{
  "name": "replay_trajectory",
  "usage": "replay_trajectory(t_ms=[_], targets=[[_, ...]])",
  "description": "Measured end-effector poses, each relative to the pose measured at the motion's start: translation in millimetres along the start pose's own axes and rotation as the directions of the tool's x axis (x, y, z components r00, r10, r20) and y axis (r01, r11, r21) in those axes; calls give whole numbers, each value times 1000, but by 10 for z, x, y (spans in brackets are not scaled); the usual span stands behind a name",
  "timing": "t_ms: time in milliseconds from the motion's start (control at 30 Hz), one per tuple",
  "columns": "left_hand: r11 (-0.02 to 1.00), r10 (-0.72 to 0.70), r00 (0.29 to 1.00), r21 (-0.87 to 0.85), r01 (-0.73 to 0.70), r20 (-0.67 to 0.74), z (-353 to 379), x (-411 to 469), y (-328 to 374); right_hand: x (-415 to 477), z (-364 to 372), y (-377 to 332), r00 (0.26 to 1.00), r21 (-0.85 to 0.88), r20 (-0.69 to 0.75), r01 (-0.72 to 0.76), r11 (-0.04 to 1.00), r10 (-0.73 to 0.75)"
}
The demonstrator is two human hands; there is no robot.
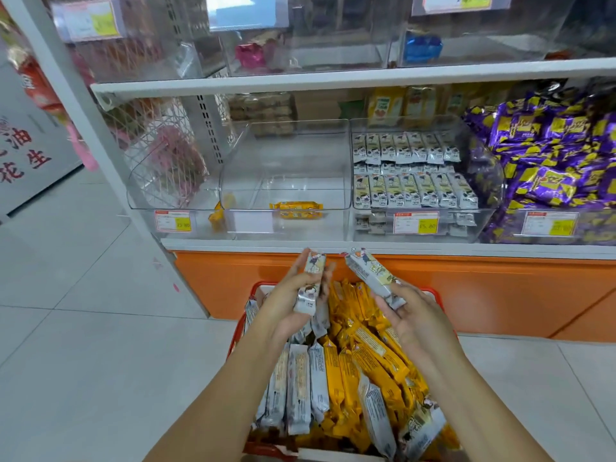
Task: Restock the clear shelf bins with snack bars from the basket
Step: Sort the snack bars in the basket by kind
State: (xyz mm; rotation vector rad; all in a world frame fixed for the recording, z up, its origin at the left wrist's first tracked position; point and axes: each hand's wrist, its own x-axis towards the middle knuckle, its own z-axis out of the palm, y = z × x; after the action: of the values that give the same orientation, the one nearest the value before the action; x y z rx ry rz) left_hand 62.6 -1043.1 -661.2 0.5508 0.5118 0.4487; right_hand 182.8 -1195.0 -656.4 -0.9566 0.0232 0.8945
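Basket: red plastic basket (pixel 258 285), full.
Hands: left hand (pixel 293 298) and right hand (pixel 416 321) each clasp silver-wrapped snack bars (pixel 370 275).
Advice: lay flat, matching rows in clear plastic bin (pixel 490 161).

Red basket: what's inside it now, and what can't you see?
Orange snack bars fill the middle and right of the red basket; silver-wrapped bars stand along the left and lie front right. The pile hides the lower layers and the basket floor.

"15.80" on price tag (pixel 415 223); "花生" on sign (pixel 26 151)
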Motion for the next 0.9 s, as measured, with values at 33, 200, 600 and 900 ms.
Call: replay_trajectory(t_ms=[33, 200, 600, 900], targets=[[995, -37, 999, -90, 38, 14, 29, -32, -39, 12, 0, -3, 1000, 12, 8, -6, 1000, 6], [988, -101, 995, -119, 97, -23, 162, -37, -88, 29, 70, -64, 999, -101, 22, 30, 994, -28], [971, -113, 983, 226, 79, 145, 556, -53, 269, 29, 335, -558, 957, -134, 121, 279, 951, -264], [963, 12, 970, 257, -76, 243, 871, 16, 232, -3, 395, -520, 868, -608, 318, 496, 620, -382]])
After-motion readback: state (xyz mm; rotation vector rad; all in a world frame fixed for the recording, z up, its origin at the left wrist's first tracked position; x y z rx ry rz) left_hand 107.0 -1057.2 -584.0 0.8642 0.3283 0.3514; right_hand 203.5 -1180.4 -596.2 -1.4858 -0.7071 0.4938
